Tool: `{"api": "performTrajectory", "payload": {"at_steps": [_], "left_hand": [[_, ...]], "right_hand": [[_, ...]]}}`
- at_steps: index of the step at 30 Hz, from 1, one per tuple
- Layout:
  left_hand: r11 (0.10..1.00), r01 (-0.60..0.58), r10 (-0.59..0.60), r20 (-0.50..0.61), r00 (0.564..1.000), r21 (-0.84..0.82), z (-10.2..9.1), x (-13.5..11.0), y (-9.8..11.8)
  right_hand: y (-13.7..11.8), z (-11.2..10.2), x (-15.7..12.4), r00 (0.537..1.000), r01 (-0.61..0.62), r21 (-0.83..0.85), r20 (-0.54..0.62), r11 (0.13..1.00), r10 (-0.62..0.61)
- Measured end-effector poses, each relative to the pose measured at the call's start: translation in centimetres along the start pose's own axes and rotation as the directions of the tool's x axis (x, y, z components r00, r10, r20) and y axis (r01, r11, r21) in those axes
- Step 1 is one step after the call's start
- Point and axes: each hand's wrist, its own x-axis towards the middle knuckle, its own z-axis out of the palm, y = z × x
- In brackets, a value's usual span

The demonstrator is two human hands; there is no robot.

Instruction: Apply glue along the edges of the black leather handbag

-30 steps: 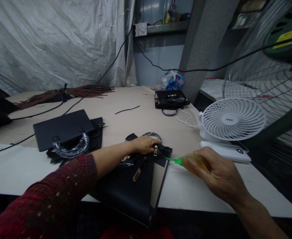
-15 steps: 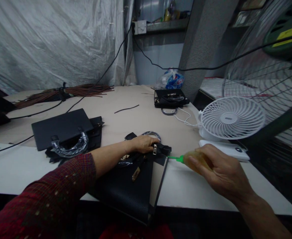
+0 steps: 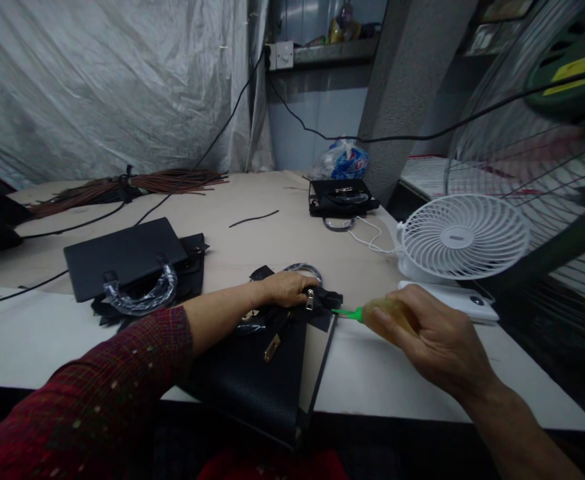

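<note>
A black leather handbag (image 3: 267, 373) lies at the table's near edge, with gold fittings and a wrapped handle. My left hand (image 3: 286, 289) presses down on its top, fingers curled over the flap by the metal clasp (image 3: 311, 300). My right hand (image 3: 435, 341) is wrapped round a small yellowish squeeze bottle (image 3: 385, 315) whose green nozzle (image 3: 347, 312) touches the bag's top right corner.
A second black bag (image 3: 122, 260) with a plastic-wrapped handle lies to the left. A third black bag (image 3: 341, 197) sits at the far right, near a plastic sack (image 3: 341, 162). A white desk fan (image 3: 462, 239) stands right, a bundle of brown strips (image 3: 137, 185) and cables at the back.
My right hand has brought the bottle slightly left, so the green nozzle now meets the bag's corner. My left hand has stayed on the bag.
</note>
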Motion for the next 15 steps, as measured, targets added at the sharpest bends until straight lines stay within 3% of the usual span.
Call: {"api": "performTrajectory", "payload": {"at_steps": [7,15], "left_hand": [[1.0,-0.006,0.006,0.002,1.0,0.003,0.1,0.0,0.0],[1.0,-0.001,0.001,0.002,1.0,0.017,0.2,0.1,-0.1]], "right_hand": [[0.1,0.0,0.2,1.0,0.016,-0.038,0.001,0.999,-0.016],[1.1,0.5,-0.4,0.996,-0.082,-0.095,0.023,0.992,0.084]]}}
